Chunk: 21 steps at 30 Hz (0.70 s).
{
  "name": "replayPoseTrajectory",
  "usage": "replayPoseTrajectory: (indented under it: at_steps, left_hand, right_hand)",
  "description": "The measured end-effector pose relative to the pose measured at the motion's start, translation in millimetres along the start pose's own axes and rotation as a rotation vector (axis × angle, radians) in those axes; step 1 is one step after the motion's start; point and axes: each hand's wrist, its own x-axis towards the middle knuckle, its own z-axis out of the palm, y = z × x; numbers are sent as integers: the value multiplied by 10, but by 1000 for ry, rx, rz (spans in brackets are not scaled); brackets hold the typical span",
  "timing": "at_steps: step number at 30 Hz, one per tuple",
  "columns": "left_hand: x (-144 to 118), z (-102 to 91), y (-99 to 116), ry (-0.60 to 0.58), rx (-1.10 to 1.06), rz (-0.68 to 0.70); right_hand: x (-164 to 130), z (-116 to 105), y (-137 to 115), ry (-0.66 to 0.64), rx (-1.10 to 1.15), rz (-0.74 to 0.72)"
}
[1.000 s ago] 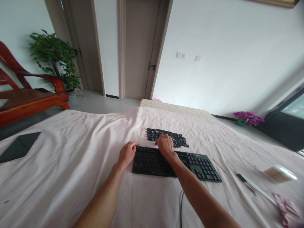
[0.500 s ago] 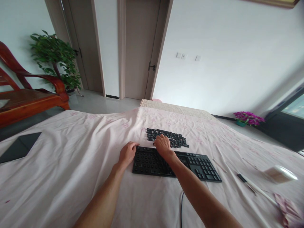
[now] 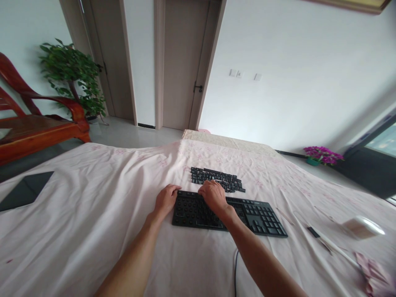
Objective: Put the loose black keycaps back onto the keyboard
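Your left hand (image 3: pixel 166 199) steadies the keyboard (image 3: pixel 227 210) on the bed (image 3: pixel 93 198), your right hand (image 3: pixel 213 196) rests above its bare sockets, finger grip unclear; a nudge could scatter the loose keycaps (image 3: pixel 218 180) just beyond

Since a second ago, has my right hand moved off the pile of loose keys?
Yes. The right hand has pulled back toward the person, off the loose keys, and now sits over the keyboard.

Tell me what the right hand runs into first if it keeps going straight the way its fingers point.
The right hand lies over the keyboard, fingers pointing away from the person. Straight on, it would probably first meet the loose keycaps laid on the sheet just beyond the keyboard's far edge.
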Motion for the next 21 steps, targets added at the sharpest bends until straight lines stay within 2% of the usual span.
replayPoseTrajectory:
  at_steps: [4, 9, 13, 21]
  left_hand:
    - [-6, -8, 6, -1, -3, 11]
    - [-16, 3, -7, 7, -3, 15]
    - [-13, 12, -15, 11, -1, 8]
    - [-8, 4, -3, 13, 0, 10]
  right_hand:
    - [0, 24, -20, -26, 2, 19]
    - [-92, 52, -5, 59, 77, 61]
    - [-165, 83, -29, 112, 149, 9]
    - [-139, 120, -72, 28, 149, 7]
